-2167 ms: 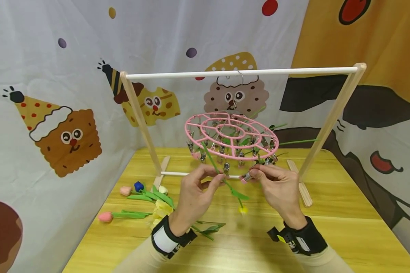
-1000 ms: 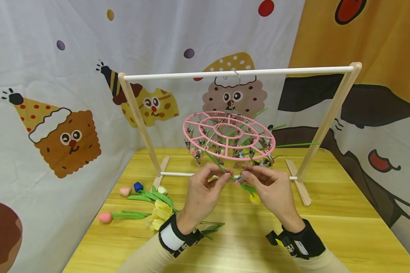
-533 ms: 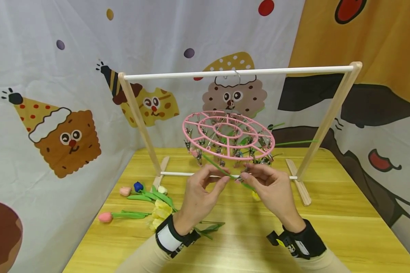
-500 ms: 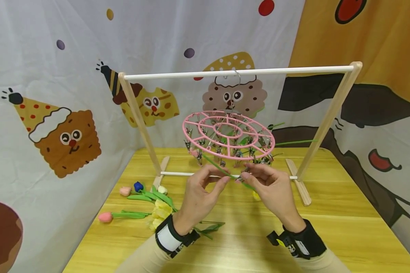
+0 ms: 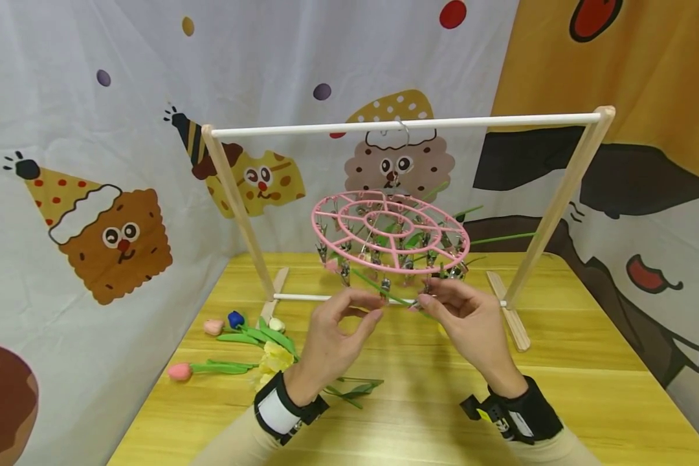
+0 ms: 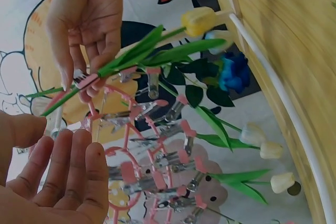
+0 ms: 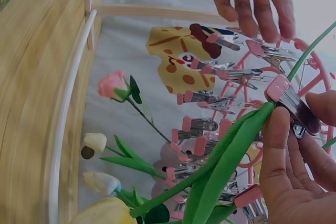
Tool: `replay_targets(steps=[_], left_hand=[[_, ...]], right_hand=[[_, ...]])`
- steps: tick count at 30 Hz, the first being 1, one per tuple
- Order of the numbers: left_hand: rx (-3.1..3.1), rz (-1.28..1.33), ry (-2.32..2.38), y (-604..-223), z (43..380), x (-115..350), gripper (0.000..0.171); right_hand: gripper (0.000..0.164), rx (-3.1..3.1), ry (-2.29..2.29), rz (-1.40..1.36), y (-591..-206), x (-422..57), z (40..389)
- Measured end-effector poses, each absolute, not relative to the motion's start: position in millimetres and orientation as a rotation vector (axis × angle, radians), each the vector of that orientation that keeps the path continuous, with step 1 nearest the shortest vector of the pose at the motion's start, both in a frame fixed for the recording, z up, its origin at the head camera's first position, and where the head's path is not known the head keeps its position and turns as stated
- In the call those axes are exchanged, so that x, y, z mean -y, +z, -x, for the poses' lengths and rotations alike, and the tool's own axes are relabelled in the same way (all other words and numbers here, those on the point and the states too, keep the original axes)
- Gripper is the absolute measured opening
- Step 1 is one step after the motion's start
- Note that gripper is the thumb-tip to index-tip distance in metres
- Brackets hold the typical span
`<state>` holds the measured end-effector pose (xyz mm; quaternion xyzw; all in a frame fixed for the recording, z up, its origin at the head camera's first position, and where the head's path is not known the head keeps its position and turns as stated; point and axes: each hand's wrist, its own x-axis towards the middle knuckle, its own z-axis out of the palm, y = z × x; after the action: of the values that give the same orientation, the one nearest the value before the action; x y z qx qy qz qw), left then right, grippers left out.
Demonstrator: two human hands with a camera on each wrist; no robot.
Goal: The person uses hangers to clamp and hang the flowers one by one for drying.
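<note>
Head view: under the pink plastic rack's near edge (image 5: pixel 397 268), the nearer right hand (image 5: pixel 472 327) pinches a pink-tipped metal clip (image 7: pixel 295 106) at a slanting, green-stemmed yellow tulip (image 6: pixel 130 52), left hand (image 5: pixel 334 331) loosely agape.

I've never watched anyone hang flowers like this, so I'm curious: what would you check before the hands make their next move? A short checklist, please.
1. Clip closed on the stem of the yellow tulip: ok, it appears to bite the stem just beyond the leaves.
2. Right hand clear of the clip: not ok, it pinches it.
3. Left hand not gripping the stem: ok, it is open close by.
4. Clip attached to the pink hanger: cannot tell, the link is hard to make out.
5. Hook over the white rail: ok.
6. Loose flowers within view on the table: ok, to the left.
</note>
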<state>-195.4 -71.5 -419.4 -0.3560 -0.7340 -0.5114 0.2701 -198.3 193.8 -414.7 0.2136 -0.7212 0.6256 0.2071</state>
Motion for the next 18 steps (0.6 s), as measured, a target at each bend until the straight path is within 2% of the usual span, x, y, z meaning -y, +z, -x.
replay_targets(steps=[18], left_hand=[[2.130, 0.855, -1.190, -439, 197, 105, 0.024]], right_hand=[[0.031, 2.037, 1.676, -0.529, -411, -209, 202]])
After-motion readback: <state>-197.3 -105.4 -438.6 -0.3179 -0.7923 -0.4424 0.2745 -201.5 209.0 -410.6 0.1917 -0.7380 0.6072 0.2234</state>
